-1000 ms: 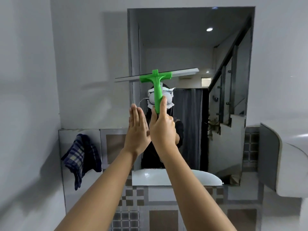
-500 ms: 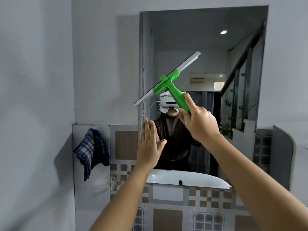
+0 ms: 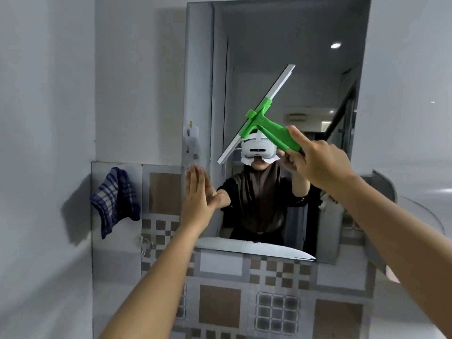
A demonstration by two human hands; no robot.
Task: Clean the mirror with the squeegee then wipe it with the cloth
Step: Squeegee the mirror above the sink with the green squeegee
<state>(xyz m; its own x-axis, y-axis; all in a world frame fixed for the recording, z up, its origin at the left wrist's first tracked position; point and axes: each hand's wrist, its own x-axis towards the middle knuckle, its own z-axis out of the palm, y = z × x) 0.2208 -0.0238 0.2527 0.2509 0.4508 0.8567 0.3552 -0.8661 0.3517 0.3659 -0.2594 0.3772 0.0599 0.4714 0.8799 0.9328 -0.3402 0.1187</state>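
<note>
A tall wall mirror (image 3: 281, 57) fills the upper middle of the head view. My right hand (image 3: 318, 160) grips the handle of a green squeegee (image 3: 269, 128). Its white blade slants from lower left to upper right in front of the glass; contact with the mirror cannot be told. My left hand (image 3: 198, 199) is flat with straight fingers at the mirror's lower left edge and holds nothing. A blue checked cloth (image 3: 115, 201) hangs on the tiled wall to the left, apart from both hands.
Below the mirror runs a wall of grey and brown patterned tiles (image 3: 244, 289). A white wall (image 3: 44, 143) stands close on the left. A curved white fixture (image 3: 415, 216) sits at the right edge. A person with a headset is reflected in the glass.
My right hand has swung to the right and tilted the squeegee from level to a steep slant. My left hand has dropped lower and to the left, away from the right hand.
</note>
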